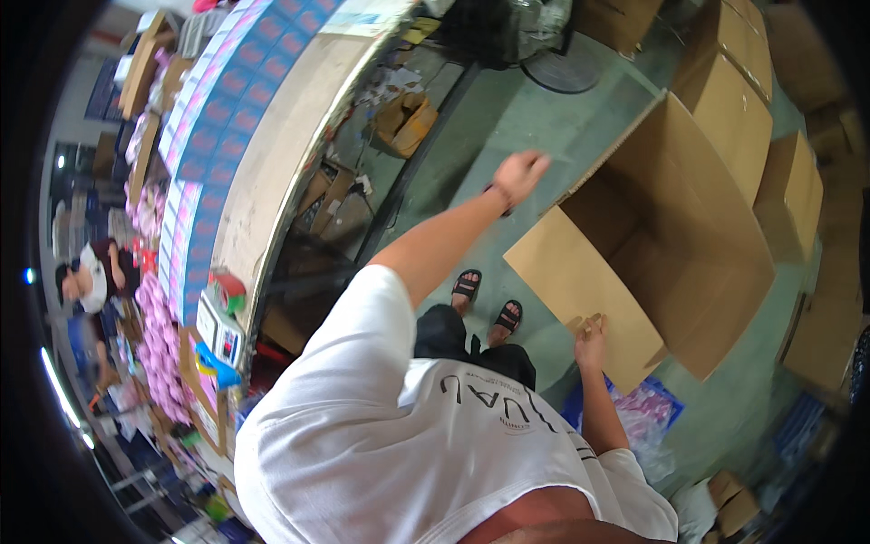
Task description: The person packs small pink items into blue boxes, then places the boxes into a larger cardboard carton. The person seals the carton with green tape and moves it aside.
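A large open cardboard box (700,224) stands on the floor ahead and to the right, its inside facing up towards me. One of its flaps (584,272) is folded outward on my side. At the outer edge of that flap, my right hand (591,340) grips the cardboard, fingers lying against its face. My left hand (522,175) is raised over the floor, a short way left of the box's far edge. Its fingers look curled but are blurred by motion, and I see nothing in them.
To the left runs a workbench (285,136) bearing rows of blue printed boxes (238,102), a digital scale (221,330) and a tape dispenser (216,367). Closed cartons (731,122) stand beyond the open box. A blue bag (652,408) lies by my right arm. Another person (95,275) is across the bench.
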The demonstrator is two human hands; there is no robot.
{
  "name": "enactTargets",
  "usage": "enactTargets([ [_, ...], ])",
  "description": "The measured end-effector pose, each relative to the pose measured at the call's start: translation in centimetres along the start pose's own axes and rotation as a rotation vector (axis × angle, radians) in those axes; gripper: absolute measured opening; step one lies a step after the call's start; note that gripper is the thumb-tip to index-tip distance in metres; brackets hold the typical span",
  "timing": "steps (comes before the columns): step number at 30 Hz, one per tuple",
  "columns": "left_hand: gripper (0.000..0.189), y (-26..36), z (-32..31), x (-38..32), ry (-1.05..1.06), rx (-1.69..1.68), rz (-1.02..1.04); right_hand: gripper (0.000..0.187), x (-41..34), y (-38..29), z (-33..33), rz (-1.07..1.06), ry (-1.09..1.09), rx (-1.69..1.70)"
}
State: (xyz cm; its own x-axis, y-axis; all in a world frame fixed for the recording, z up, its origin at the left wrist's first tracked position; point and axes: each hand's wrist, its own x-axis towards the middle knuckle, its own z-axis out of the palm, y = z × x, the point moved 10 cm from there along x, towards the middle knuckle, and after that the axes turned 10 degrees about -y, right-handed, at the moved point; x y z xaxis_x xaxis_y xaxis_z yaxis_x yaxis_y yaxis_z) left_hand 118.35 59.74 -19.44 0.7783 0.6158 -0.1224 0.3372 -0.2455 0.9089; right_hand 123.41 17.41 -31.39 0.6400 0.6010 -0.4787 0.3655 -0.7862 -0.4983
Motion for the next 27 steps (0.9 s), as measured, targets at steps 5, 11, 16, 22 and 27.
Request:
enactTargets([
  [5, 0.035, -19.5, -6.6, -25.4, -0.235, 0.383, -0.414, 0.025, -0.7, -5.4, -5.9, -0.228, 0.088, -0.017],
  [11, 0.033, -34.7, -13.1, -56.2, -0.047, 0.185, -1.288, 0.020, 3.5, -19.8, -6.5, -0.578, 0.050, 0.044],
  [16, 0.036, -30.0, -15.9, -50.7, 0.296, -0.356, -1.141, 0.018, 8.5, -36.6, -1.6, -0.711, -0.153, 0.065],
  [22, 0.030, -23.3, -27.7, -35.5, 0.338, -0.357, -0.617, 0.020, 11.3, -54.9, 2.5, -0.844, -0.356, -0.021],
  [27, 0.025, -14.1, -42.2, -28.8, 0.605, -0.298, -0.399, 0.020, 16.6, -63.9, 1.6, -0.911, -0.352, -0.041],
])
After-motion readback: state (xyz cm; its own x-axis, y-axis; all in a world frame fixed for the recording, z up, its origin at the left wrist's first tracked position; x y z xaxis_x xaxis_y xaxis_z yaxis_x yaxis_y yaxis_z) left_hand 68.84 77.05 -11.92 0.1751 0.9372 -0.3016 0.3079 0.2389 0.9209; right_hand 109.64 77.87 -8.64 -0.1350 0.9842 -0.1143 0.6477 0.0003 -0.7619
